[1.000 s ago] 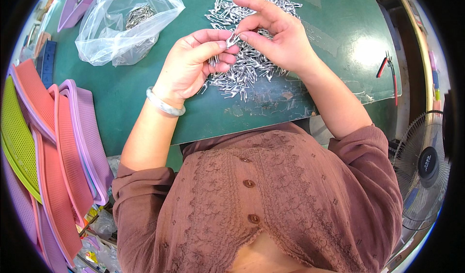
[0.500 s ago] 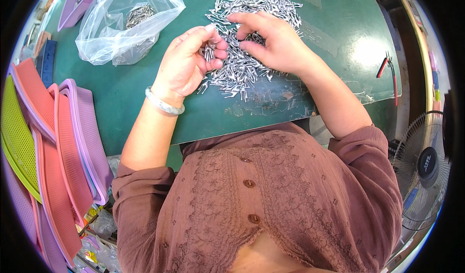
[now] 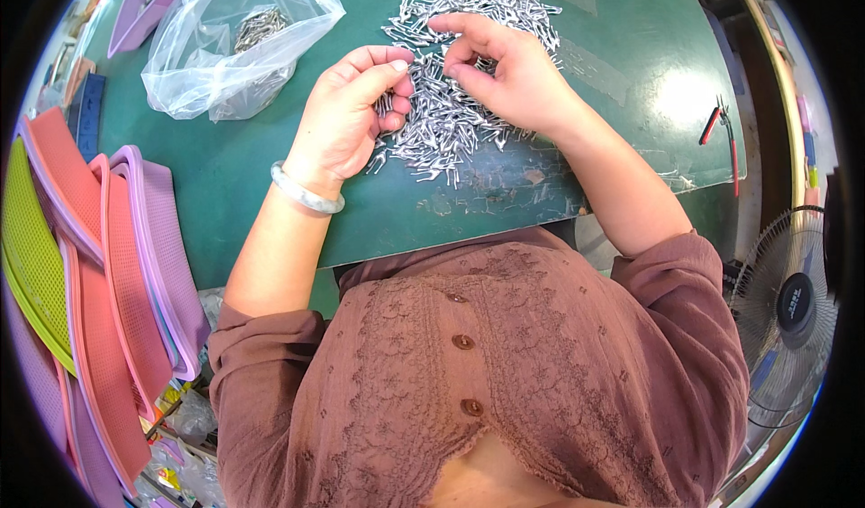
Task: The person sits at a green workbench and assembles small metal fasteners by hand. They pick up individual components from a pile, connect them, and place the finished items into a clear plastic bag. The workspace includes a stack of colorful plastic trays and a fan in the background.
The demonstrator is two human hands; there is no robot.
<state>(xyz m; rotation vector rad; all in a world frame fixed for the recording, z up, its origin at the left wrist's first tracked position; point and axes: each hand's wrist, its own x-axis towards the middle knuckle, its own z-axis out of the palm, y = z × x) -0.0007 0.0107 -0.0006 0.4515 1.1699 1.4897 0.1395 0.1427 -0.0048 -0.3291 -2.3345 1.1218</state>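
A heap of small silver forked metal pieces lies on the green table. Against its left side my left hand is curled round several of these pieces, partly showing below the thumb and between the fingers. The left thumb presses toward the index finger. Over the heap's right side hovers my right hand, its index finger stretched out to the left. The right thumb and middle finger come together; whatever lies between them is too small or hidden to make out.
An open clear plastic bag with more metal pieces stands at the upper left of the table. Stacked pink, purple and green perforated baskets crowd the left. Red-handled pliers lie at the right edge, above a fan.
My right thumb and middle finger have drawn together, and that hand has shifted slightly. The left thumb and index finger have moved a little, covering more of the held pieces.
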